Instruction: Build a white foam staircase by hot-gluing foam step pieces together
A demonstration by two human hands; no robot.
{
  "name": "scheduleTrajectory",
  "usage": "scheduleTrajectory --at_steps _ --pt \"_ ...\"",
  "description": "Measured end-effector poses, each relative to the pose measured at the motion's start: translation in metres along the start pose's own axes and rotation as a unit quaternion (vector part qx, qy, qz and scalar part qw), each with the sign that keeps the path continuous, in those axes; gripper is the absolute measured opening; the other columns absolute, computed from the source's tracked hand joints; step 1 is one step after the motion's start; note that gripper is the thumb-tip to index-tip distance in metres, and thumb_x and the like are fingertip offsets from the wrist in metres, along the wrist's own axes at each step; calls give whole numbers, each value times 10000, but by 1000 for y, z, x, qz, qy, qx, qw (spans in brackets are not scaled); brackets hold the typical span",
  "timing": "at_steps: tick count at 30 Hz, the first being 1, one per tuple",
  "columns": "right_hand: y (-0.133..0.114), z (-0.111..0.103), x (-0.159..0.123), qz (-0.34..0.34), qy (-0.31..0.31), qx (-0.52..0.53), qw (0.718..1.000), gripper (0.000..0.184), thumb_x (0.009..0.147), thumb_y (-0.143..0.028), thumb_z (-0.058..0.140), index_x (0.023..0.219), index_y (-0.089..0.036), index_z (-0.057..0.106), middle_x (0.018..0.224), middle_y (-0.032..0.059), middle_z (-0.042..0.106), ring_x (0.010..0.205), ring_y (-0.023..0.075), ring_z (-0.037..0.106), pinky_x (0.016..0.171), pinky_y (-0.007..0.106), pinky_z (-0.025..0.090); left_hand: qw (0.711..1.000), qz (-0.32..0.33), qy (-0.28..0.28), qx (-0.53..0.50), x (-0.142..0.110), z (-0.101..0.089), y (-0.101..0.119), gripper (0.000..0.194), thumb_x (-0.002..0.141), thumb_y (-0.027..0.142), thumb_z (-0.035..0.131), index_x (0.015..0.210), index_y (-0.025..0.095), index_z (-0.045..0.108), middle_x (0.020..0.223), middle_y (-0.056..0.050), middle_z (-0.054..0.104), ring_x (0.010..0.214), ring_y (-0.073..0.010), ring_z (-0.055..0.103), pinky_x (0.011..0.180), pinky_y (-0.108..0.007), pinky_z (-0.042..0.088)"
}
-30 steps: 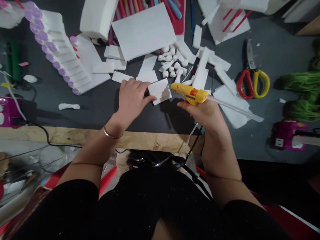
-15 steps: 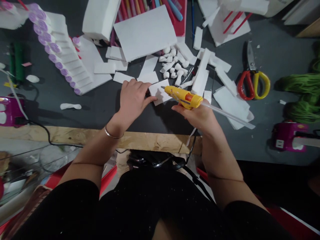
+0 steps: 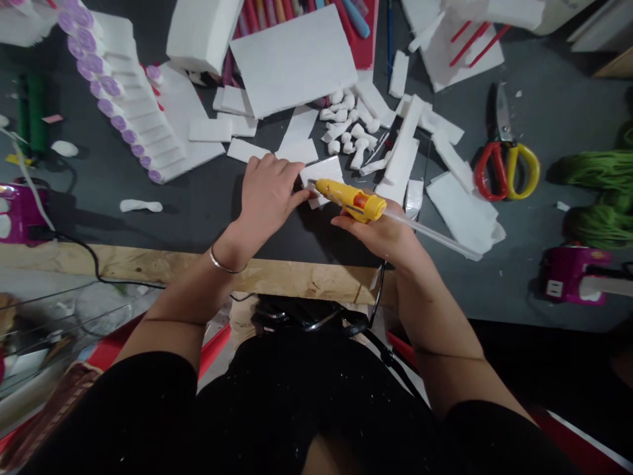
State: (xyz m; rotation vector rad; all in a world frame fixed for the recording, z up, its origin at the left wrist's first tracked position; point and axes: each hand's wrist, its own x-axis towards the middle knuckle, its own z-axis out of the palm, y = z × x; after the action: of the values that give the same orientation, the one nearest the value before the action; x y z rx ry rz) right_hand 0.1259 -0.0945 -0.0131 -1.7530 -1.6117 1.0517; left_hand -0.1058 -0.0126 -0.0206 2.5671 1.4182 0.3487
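A yellow hot glue gun [image 3: 349, 199] with a long clear glue stick [image 3: 435, 236] out of its back is gripped in my right hand [image 3: 383, 231]. Its nozzle points left, over a small white foam board piece [image 3: 324, 173]. At that piece's left edge, my left hand [image 3: 270, 191] pinches it between thumb and fingers. Whether the nozzle touches the board I cannot tell. Just beyond lie several small white moulded pieces [image 3: 359, 142] and loose white foam strips [image 3: 297, 150].
A white model staircase [image 3: 143, 105] with purple swirls stands at the left. Scissors [image 3: 507, 168] with red and yellow handles lie right, near green yarn [image 3: 598, 171]. Purple power strips [image 3: 576, 274] sit at both sides. The wooden table edge [image 3: 306, 280] runs in front of me.
My right hand has brought the glue gun left and slightly down, so its nozzle is now closer to my left thumb. My left hand keeps its pinch on the board.
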Motion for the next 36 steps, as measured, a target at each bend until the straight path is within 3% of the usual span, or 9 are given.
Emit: scheduleTrajectory --at_steps 4,8,14,20,24,26,29,32,36 --pt "1 2 2 11 -7 12 1000 342 778 -529 828 902 -244 684 851 18 752 779 215 703 788 423 596 1000 -7 -15 -3 1 -1 2 512 1027 670 460 1248 265 681 1044 -119 761 1157 -375 637 1014 -548 466" --pt "-4 -3 4 40 51 50 997 346 741 -522 854 874 -247 693 849 31 748 811 246 732 818 462 631 1000 -11 -21 0 1 1 2 581 1005 721 457 1276 257 676 1059 -125 760 1176 -378 634 1026 -533 456" --pt "-9 -15 6 39 97 129 986 324 842 -559 780 948 -259 715 865 40 717 585 138 623 521 341 591 1000 -3 5 0 1 2 3 691 963 813 412 1283 264 685 1015 -123 758 1119 -359 646 977 -497 469" --pt "-6 -13 8 -2 118 213 970 375 802 -575 845 901 -240 710 799 11 696 483 75 504 396 254 512 998 -62 20 -7 5 -21 -10 717 1057 708 173 1264 252 686 1054 -129 756 1080 -315 668 984 -475 480" --pt "-7 -11 8 12 122 219 968 386 795 -578 856 886 -234 707 780 12 687 466 68 488 390 248 495 997 -74 -1 16 14 -25 -26 641 1001 762 384 1320 272 648 1298 -144 701 1260 -370 606 1065 -516 475" --pt "-6 -11 9 20 117 220 968 382 799 -567 854 918 -237 705 811 22 697 497 85 530 414 262 525 997 -68 -30 23 19 -21 -32 677 955 781 490 1355 253 629 1337 -161 676 1307 -404 582 1100 -537 459" --pt "-2 -11 13 15 112 215 970 369 823 -569 832 940 -244 700 874 42 705 609 138 633 450 278 556 997 -54 -57 25 25 -15 -37 614 1002 721 465 1299 225 670 1258 -164 698 1266 -398 605 1079 -528 477" --pt "0 -11 16 8 130 232 964 419 805 -627 828 907 -239 706 958 65 730 796 208 731 446 260 550 997 -45 -52 27 25 -14 -40 549 1059 639 390 1218 223 711 1179 -151 719 1196 -362 631 1042 -498 504" --pt "-3 -7 17 16 124 278 952 537 726 -730 841 910 -239 726 1008 64 762 887 221 760 451 246 571 997 -57 -42 36 20 -18 -36 591 1019 705 447 1295 232 671 1193 -139 724 1188 -349 633 1059 -487 504"
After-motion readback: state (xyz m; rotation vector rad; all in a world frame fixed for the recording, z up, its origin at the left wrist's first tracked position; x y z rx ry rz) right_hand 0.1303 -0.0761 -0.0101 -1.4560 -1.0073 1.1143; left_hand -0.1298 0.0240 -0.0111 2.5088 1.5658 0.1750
